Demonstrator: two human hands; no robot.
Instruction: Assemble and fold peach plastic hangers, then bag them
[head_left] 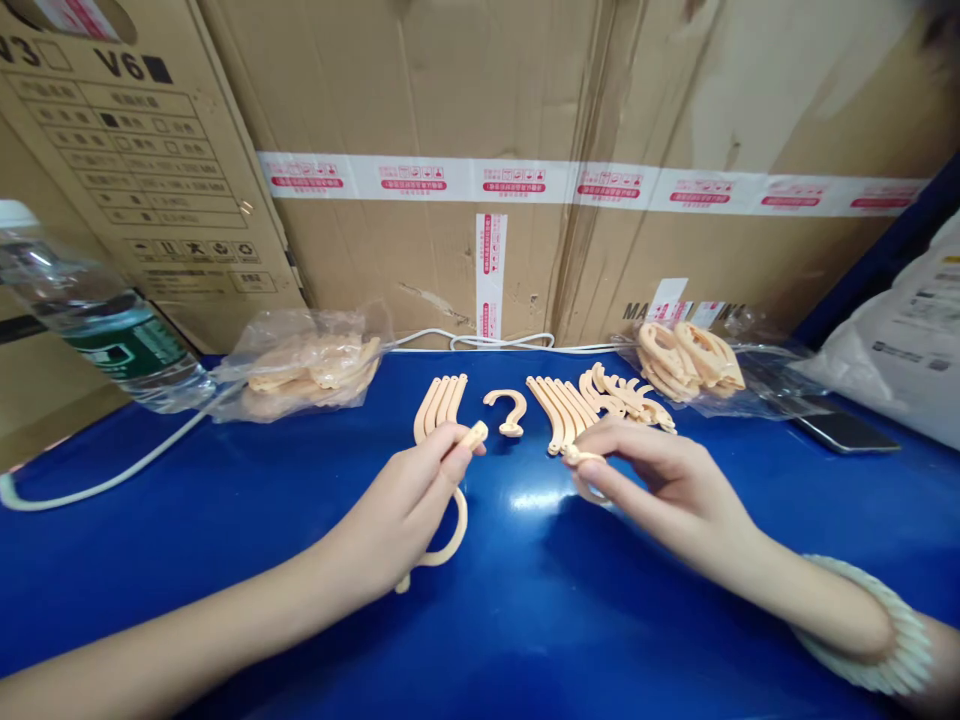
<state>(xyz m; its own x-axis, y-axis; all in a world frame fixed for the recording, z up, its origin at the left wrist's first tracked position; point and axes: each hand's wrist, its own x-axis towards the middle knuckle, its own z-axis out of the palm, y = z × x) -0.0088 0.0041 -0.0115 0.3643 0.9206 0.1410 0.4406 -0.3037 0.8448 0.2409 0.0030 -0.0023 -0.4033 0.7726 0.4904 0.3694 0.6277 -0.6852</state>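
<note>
Forearms [232, 632] foremost; each grip [412, 500] pinches a beige piece [474, 435].

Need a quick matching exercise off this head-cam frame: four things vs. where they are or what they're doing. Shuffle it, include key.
Things
1. Lone beige hook
2. Right hand
3. Water bottle
4. Dark-screened phone

Places and states
A. In front of the white bag
B. Pinching a beige piece
C. At the left edge of the picture
D. Between two rows of curved bars

Pairs: 1-D, 2-B, 3-C, 4-A
</note>
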